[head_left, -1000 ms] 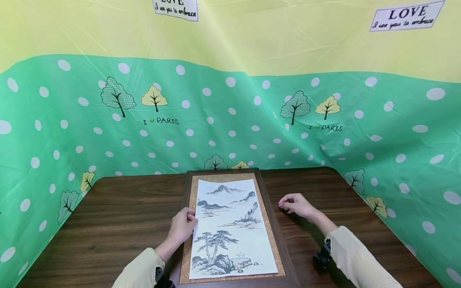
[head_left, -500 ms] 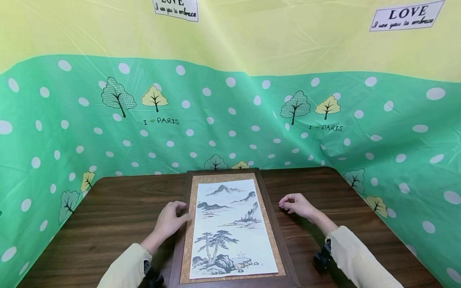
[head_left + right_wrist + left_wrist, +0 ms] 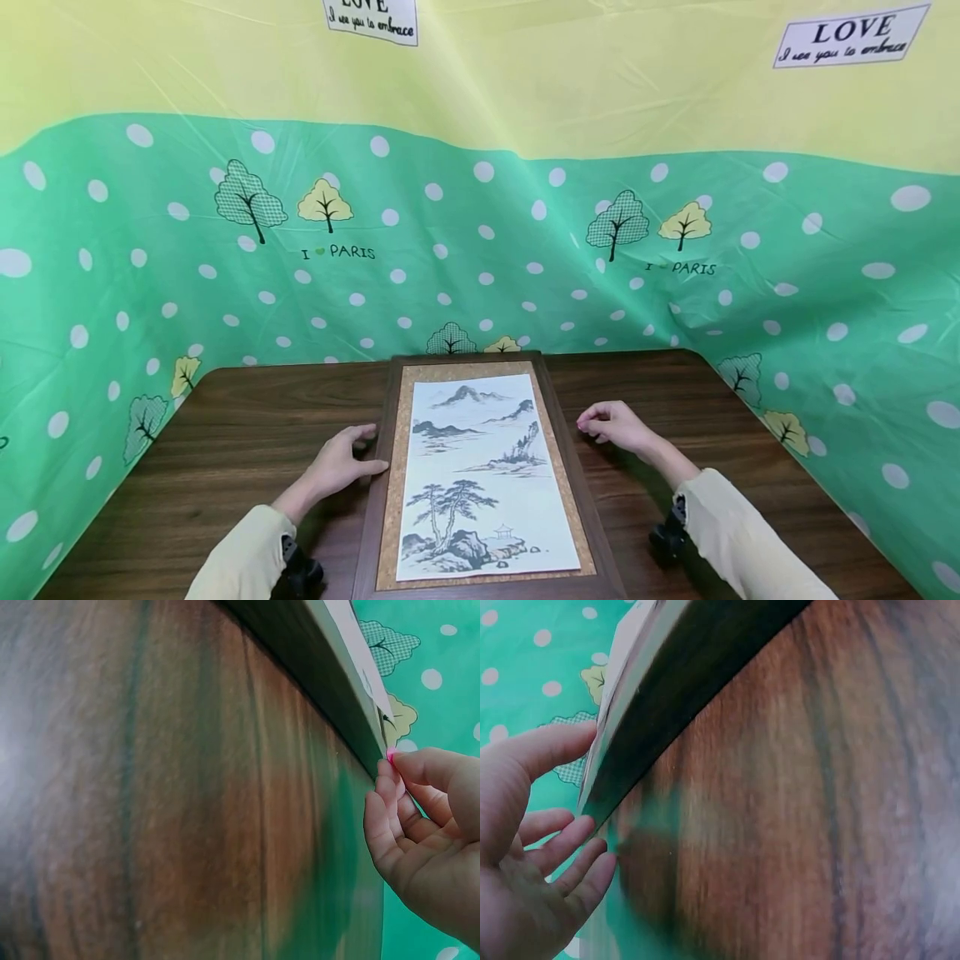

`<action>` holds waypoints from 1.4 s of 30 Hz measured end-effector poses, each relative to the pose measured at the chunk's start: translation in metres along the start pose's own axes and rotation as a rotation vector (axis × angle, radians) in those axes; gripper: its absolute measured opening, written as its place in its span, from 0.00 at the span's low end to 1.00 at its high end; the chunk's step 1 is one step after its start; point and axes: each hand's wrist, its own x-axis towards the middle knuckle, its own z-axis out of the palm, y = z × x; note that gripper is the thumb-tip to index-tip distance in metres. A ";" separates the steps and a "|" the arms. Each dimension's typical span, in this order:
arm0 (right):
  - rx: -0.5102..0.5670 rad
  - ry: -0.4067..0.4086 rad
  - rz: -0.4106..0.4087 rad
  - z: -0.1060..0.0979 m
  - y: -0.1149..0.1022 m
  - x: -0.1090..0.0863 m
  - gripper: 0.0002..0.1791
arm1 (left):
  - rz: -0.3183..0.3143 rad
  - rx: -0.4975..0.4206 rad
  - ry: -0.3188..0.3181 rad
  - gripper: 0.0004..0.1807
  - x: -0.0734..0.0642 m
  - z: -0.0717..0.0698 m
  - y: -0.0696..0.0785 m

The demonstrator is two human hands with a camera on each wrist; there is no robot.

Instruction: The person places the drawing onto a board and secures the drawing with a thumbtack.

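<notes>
A white sheet of paper printed with an ink landscape lies on a cork board with a dark brown wooden frame. My left hand is at the frame's left side, thumb tip right at its edge and fingers loosely spread. The left wrist view shows that hand holding nothing. To the right of the frame, my right hand pinches a small pink pushpin between thumb and index finger; most of the pin is hidden by the fingertips.
Board and frame rest on a dark wood-grain table, reaching its far edge. Behind hangs a green and yellow curtain printed with dots and trees. A black wrist device is on the left forearm, another black device on the right.
My left hand has let go of the paper's left edge and drawn back left to the frame. The paper's upper left corner has shifted slightly. The right hand has stayed nearly still.
</notes>
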 end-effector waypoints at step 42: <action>-0.063 -0.058 -0.062 0.033 -0.063 0.067 0.11 | -0.017 -0.116 -0.052 0.31 0.001 0.003 -0.007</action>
